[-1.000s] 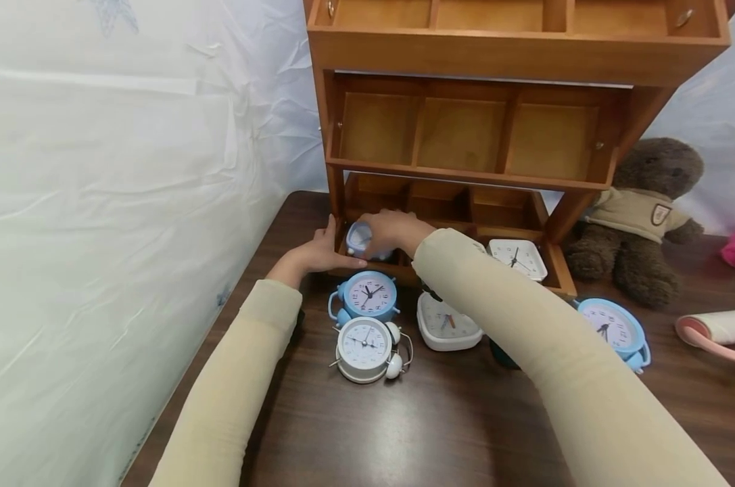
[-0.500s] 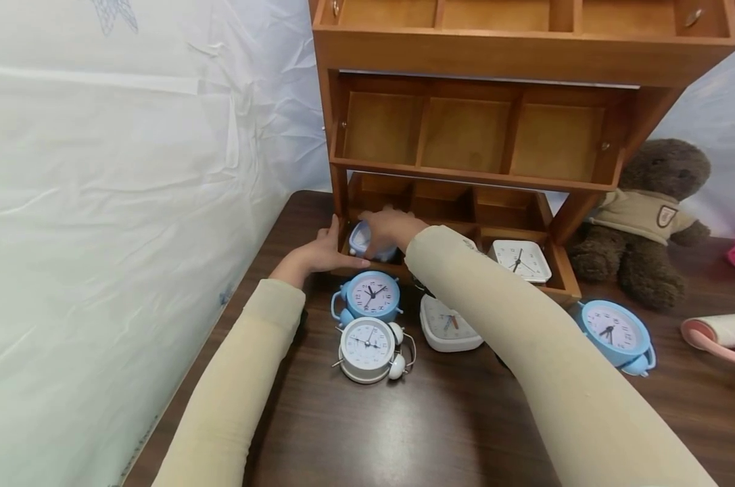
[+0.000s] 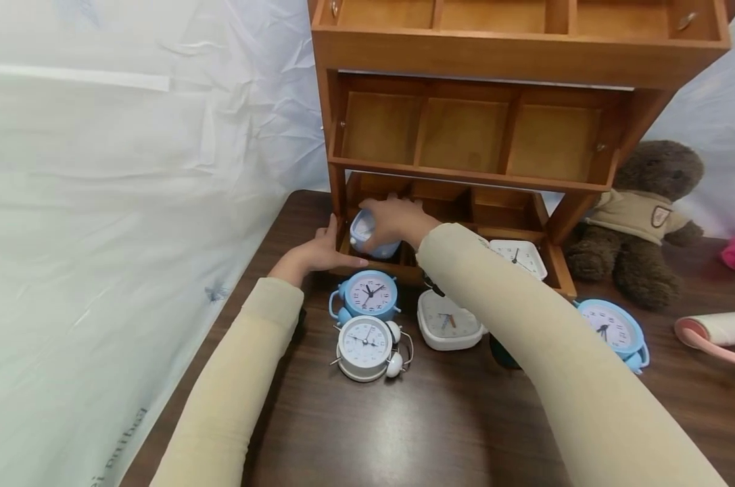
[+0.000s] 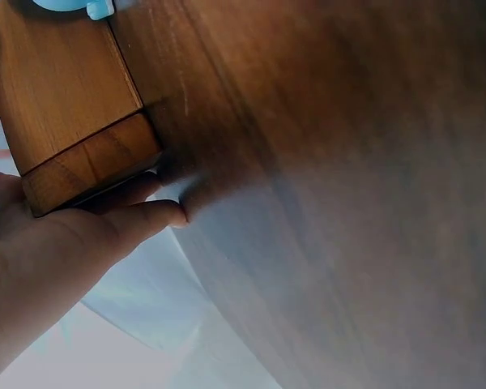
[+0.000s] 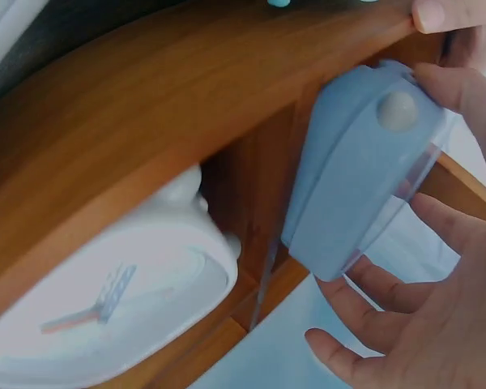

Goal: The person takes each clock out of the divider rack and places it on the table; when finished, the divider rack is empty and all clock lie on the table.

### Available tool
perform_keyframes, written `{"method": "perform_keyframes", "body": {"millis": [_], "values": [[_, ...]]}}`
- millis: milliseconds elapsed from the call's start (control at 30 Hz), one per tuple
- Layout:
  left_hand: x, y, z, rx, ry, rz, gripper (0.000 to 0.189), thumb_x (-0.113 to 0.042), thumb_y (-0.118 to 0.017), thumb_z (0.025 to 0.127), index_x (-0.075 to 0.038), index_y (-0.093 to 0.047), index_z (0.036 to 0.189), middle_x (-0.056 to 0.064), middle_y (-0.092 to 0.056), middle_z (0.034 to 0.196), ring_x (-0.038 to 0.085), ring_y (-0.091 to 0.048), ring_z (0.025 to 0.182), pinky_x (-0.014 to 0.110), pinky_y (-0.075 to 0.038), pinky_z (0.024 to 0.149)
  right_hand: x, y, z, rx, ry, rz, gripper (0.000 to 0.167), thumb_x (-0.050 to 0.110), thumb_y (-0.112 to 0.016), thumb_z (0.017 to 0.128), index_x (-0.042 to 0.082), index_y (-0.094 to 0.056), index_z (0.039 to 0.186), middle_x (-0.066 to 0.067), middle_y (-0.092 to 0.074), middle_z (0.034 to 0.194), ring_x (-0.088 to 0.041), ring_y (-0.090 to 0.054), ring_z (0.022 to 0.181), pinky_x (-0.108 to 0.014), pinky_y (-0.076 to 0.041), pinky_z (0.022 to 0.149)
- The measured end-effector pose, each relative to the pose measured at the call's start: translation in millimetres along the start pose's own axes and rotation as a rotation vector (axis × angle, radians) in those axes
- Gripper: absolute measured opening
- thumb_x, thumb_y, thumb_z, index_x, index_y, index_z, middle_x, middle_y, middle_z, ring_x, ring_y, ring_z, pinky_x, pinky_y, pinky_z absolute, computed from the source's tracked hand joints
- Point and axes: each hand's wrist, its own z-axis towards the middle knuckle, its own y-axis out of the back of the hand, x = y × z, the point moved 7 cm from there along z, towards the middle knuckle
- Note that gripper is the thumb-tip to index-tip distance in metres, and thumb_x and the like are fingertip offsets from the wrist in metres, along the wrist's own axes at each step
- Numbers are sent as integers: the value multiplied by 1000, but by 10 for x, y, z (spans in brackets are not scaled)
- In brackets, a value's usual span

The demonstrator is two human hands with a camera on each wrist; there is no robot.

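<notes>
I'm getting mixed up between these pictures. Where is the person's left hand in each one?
Head: left hand just left of centre.
Left wrist: left hand toward the lower left.
Right wrist: left hand in the top right corner, only partly shown.
Shared landmark: the wooden shelf.

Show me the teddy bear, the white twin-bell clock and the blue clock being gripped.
Teddy bear [image 3: 629, 214]: head view, on its shirt.
White twin-bell clock [image 3: 365, 343]: head view, on its dial.
Gripped blue clock [image 5: 358, 172]: right wrist view, on its casing.

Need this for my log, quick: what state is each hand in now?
Left hand: open, against the shelf.
Right hand: closed, holding a blue clock.
</notes>
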Motion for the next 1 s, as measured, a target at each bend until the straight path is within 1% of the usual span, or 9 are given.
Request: {"method": "perform_keyframes", "body": {"millis": [133,300,367,500,567,633,800,1000], "values": [[11,-7,21,-2,7,28,127,-56,-71,84,-14,26,153,24,13,162,40,2,150,52,-17,118,-53,88,-79,-47,14,4,90,54,-75,78,24,-37,153,-16,-49,135,-34,-47,118,-65,-31,102],[2,1,8,-12,14,68,127,-59,-70,84,-12,25,154,25,11,162,42,-2,150,53,-19,118,-109,186,-218,-81,22,-17,91,56,-75,77,24,-37,153,-15,-52,134,-33,-51,113,-60,-39,98],[-6,-4,3,-7,18,65,127,-59,-70,84,-12,25,154,25,12,162,42,-2,149,53,-19,117,-143,209,-287,-90,24,-31,92,57,-75,76,24,-37,153,-16,-53,134,-33,-51,113,-60,-39,98],[-13,0,-1,1,36,50,128,-59,-71,83,-14,26,154,24,13,162,42,0,149,54,-19,117,-220,237,-449,-102,21,-62,92,60,-75,75,25,-38,152,-17,-52,136,-35,-49,118,-64,-34,101],[-5,1,8,0,42,47,129,-59,-71,83,-14,26,153,24,14,162,42,2,149,54,-17,118,-249,246,-544,-109,23,-78,93,61,-75,73,28,-38,152,-19,-50,135,-35,-48,118,-65,-33,101],[-3,8,10,-3,44,44,129,-60,-72,82,-14,27,153,24,15,162,43,3,149,55,-17,118,-267,259,-654,-122,32,-86,94,62,-76,72,30,-38,152,-18,-50,133,-34,-49,116,-63,-35,98],[6,10,35,-17,52,50,129,-60,-72,82,-14,25,154,24,14,162,43,2,149,56,-16,117,-294,263,-969,-148,69,-90,92,61,-78,71,34,-40,150,-15,-49,124,-30,-49,105,-53,-41,88],[3,-5,64,-29,59,67,128,-59,-71,82,-13,24,155,25,11,163,44,-2,149,56,-17,117,-332,195,-1325,-151,96,-99,91,60,-80,69,36,-42,149,-14,-50,122,-28,-49,102,-44,-50,75]]}}
